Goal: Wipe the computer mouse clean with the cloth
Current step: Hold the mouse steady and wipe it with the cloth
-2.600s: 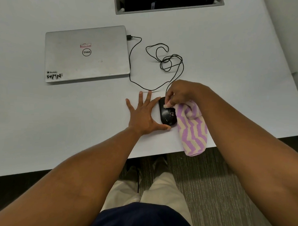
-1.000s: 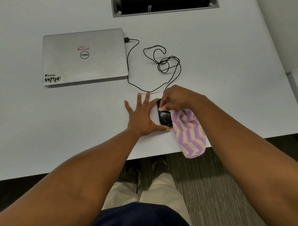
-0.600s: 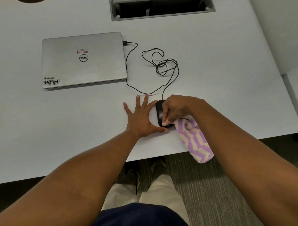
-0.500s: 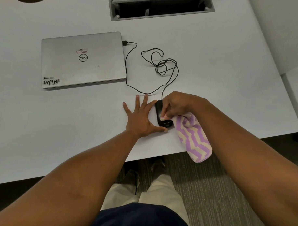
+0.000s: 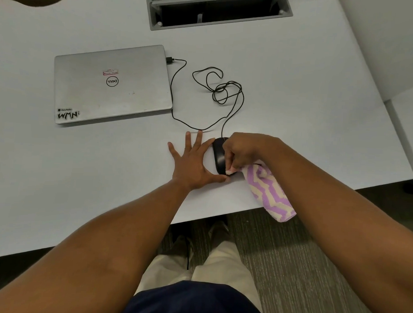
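Note:
A black wired computer mouse (image 5: 218, 156) lies near the front edge of the white table (image 5: 296, 112). My left hand (image 5: 193, 163) rests flat beside it with fingers spread, thumb and index finger touching the mouse's left side. My right hand (image 5: 244, 149) covers the mouse's right half and pinches a purple and cream zigzag cloth (image 5: 268, 191) against its near end. The rest of the cloth trails down past the table edge.
A shut silver laptop (image 5: 109, 85) lies at the back left. The mouse's black cable (image 5: 217, 91) loops between laptop and mouse. A grey cable hatch (image 5: 217, 11) is set into the far side. My legs and carpet show below the table edge.
My right hand has rubbed the cloth back and forth along the mouse and is now at its near end. The left hand has stayed put.

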Tool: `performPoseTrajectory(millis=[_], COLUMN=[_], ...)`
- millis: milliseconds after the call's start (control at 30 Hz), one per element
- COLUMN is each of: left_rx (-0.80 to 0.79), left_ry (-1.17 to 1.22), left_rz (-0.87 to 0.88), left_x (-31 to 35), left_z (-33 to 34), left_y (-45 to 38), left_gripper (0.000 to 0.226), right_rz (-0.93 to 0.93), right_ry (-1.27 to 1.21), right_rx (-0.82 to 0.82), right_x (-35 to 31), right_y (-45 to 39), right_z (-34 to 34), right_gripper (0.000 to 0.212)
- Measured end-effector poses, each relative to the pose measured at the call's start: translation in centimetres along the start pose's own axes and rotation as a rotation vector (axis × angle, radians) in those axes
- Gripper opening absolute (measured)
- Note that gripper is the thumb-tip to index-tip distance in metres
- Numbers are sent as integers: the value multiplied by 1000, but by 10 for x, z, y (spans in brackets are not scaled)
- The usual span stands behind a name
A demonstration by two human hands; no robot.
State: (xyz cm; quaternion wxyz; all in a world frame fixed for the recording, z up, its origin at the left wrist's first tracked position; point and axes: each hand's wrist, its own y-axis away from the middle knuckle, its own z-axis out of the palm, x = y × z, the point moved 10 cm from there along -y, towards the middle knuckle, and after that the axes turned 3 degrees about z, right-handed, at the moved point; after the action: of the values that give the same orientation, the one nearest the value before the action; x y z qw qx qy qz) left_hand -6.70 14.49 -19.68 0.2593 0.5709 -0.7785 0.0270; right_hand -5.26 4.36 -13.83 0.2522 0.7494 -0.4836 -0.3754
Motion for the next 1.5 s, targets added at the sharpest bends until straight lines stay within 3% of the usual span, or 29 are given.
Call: performPoseTrajectory(millis=[267,533,800,1067,1333,1500], left_rx=[0,-1,1,-17,-21,-28], left_ry=[-16,-3,-15,-12,-5,-18], left_rz=[-9,-3,-4,-6,-11,-9], left_x=[-1,-1,-1,-1,-1,-1], left_z=[1,1,2,2,3,2], left_y=[0,0,0,0,-1,0], left_gripper=[131,132,131,132,129,131], right_rz=[-23,46,18,57,91,103], right_ry=[-190,-141,-294,-243,-478,-338], right_rx=[211,75,269,25,307,83], right_x=[11,16,25,31,48,45], right_y=[3,-2,4,-4,-2,-5], right_z=[-34,-11,-33,-9,-33,-7], right_gripper=[17,13,17,15,11,18])
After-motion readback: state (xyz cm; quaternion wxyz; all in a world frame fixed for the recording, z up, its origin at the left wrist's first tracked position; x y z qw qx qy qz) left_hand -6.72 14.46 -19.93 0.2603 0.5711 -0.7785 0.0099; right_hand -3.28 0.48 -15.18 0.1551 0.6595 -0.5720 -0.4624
